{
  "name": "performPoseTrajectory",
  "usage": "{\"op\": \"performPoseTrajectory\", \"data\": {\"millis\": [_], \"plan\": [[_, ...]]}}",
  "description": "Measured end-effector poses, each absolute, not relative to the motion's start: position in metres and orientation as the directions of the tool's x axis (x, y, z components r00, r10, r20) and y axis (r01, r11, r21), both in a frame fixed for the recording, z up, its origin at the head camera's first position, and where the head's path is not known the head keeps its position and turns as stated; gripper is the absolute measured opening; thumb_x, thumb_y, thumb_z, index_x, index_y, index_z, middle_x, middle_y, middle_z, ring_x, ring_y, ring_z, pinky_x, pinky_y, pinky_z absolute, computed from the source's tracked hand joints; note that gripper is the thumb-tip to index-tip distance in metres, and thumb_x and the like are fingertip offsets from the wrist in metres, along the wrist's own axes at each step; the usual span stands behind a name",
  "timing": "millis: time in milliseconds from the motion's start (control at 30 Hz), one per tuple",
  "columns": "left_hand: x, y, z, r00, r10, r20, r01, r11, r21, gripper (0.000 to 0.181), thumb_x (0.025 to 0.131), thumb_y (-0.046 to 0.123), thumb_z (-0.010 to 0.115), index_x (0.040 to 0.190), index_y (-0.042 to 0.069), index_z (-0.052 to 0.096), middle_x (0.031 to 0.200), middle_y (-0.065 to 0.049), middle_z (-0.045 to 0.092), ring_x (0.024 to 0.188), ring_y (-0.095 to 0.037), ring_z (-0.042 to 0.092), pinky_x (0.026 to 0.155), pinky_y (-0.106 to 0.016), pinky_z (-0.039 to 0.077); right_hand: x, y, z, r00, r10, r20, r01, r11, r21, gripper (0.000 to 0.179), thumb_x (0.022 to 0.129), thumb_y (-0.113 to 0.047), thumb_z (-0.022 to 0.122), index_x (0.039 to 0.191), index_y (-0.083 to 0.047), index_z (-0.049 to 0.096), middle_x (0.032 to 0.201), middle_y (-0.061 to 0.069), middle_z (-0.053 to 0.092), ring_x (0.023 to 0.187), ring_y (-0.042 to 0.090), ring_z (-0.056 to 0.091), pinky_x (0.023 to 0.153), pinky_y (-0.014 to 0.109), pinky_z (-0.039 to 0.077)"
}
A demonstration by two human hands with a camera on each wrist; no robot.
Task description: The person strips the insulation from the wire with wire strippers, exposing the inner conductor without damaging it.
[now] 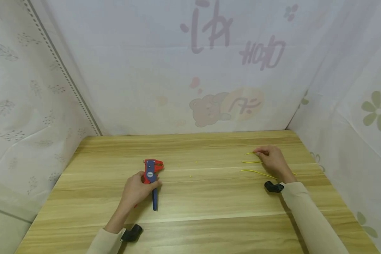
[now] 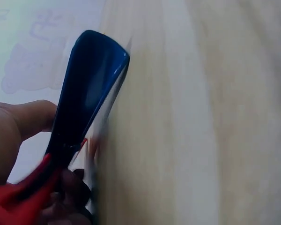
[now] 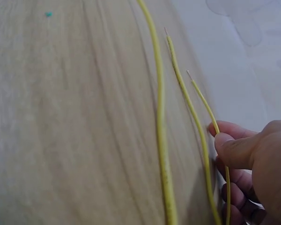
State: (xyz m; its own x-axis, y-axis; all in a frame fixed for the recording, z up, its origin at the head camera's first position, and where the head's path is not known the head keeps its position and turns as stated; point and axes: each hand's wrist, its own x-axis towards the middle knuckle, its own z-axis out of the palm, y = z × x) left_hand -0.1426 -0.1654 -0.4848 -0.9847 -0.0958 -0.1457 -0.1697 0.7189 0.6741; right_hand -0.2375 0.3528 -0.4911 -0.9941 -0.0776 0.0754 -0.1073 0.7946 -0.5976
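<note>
My left hand (image 1: 136, 190) grips a red and blue wire stripper (image 1: 150, 167) at the left of the table, its head pointing away from me. In the left wrist view, one blue handle (image 2: 89, 79) looms close, with the thumb against it. At the right, my right hand (image 1: 273, 162) pinches the farthest yellow wire (image 3: 203, 99) between thumb and forefinger. Bare metal shows at that wire's tip. Beside it lies a second yellow wire (image 3: 189, 103), also with a bare tip. A third yellow wire (image 1: 257, 172) lies nearest me, partly hidden under the hand.
Several tiny yellow bits (image 1: 190, 176) are scattered over the middle of the wooden table (image 1: 209, 201). Printed cloth (image 1: 152, 70) hangs behind the table and along both sides. A black camera (image 1: 274, 187) sits on the right wrist, another (image 1: 132, 233) on the left.
</note>
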Motion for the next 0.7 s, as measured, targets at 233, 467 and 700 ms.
{"op": "performPoseTrajectory", "data": {"millis": [233, 467, 700], "plan": [[-0.1417, -0.1675, -0.4819, -0.979, -0.136, -0.152, -0.201, 0.767, 0.609, 0.053, 0.082, 0.052, 0.079, 0.093, 0.004, 0.061, 0.078, -0.005, 0.060, 0.067, -0.019, 0.052, 0.052, -0.029, 0.038, -0.2412, 0.3556, -0.4980, -0.989, -0.070, 0.133, -0.135, 0.802, -0.581, 0.019, 0.103, -0.014, 0.063, 0.112, -0.011, 0.079, 0.118, 0.019, 0.072, 0.104, 0.034, 0.065, 0.084, 0.042, 0.053], [-0.1418, -0.1682, -0.4800, -0.982, -0.139, -0.125, -0.186, 0.794, 0.578, 0.056, 0.083, 0.049, 0.079, 0.100, 0.001, 0.057, 0.078, -0.008, 0.061, 0.064, -0.019, 0.053, 0.050, -0.028, 0.039, -0.2417, 0.3550, -0.4979, -0.991, -0.059, 0.123, -0.120, 0.805, -0.580, 0.018, 0.102, -0.013, 0.064, 0.110, -0.012, 0.080, 0.116, 0.018, 0.070, 0.102, 0.033, 0.064, 0.082, 0.038, 0.051], [-0.1405, -0.1693, -0.4767, -0.987, -0.123, -0.100, -0.158, 0.830, 0.534, 0.057, 0.083, 0.050, 0.079, 0.101, 0.000, 0.058, 0.076, -0.007, 0.057, 0.062, -0.019, 0.051, 0.048, -0.029, 0.038, -0.2399, 0.3548, -0.4935, -0.994, -0.076, 0.080, -0.108, 0.816, -0.568, 0.019, 0.102, -0.014, 0.062, 0.113, -0.010, 0.077, 0.118, 0.020, 0.071, 0.105, 0.037, 0.066, 0.089, 0.052, 0.055]]}}
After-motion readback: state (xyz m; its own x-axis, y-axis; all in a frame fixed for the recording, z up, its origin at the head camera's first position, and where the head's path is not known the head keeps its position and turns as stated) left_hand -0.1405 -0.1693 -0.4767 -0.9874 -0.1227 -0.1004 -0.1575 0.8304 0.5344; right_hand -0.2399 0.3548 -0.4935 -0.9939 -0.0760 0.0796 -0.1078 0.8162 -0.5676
